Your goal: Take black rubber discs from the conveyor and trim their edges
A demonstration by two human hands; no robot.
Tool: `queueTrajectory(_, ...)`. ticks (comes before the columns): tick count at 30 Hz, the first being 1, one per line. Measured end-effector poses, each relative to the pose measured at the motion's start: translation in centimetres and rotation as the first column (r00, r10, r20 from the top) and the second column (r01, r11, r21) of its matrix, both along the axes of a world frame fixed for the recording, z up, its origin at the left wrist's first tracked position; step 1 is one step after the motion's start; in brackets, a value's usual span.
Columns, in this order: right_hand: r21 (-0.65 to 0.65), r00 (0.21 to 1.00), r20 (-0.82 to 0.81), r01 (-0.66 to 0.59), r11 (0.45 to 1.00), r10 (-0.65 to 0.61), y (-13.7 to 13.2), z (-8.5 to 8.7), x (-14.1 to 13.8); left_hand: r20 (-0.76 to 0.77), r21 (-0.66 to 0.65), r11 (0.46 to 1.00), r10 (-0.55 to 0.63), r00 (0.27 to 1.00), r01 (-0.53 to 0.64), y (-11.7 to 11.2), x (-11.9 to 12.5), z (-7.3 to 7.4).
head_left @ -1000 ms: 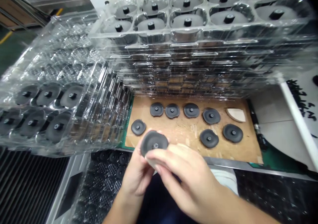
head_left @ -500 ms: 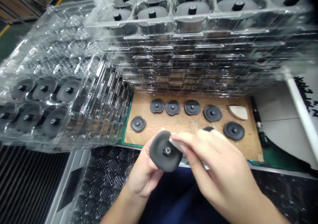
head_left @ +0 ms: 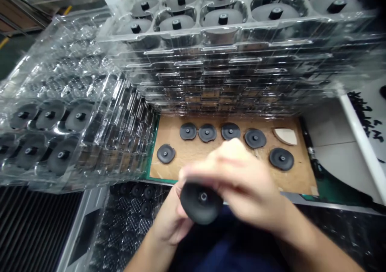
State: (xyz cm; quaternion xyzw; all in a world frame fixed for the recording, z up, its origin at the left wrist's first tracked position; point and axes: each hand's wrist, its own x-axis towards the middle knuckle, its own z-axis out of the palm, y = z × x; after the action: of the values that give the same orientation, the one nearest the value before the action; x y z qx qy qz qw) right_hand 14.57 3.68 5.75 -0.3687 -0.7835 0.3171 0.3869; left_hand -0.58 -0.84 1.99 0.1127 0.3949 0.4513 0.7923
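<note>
Black disc held in both hands, near edge of brown board.
Tray stacks [head_left: 235, 54] behind the brown board [head_left: 301, 175]; six loose discs [head_left: 282, 159] on it; right hand [head_left: 241, 183], blurred, grip closed over the black disc [head_left: 200, 203]; left hand [head_left: 171, 223] grips it from below.

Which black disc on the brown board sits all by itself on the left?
The disc near the board's left edge. It lies alone, below and left of the row of four discs.

black disc [head_left: 200, 202], tan board [head_left: 297, 177], clear trays [head_left: 75, 83]
</note>
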Motion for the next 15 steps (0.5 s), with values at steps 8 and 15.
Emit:
queueTrajectory(8, -0.416, 0.965, 0.174, 0.254, 0.873, -0.198, -2.5, -11.0, 0.3, 0.186, -0.006, 0.999, -0.041, 0.982, 0.043, 0.5, -1.3, 0.4)
queueTrajectory(15, -0.224, 0.917, 0.089, 0.399, 0.889, -0.389, -2.1, -4.4, 1.0, 0.151, 0.0, 0.997, -0.072, 0.986, 0.073, 0.8, -0.9, 0.0)
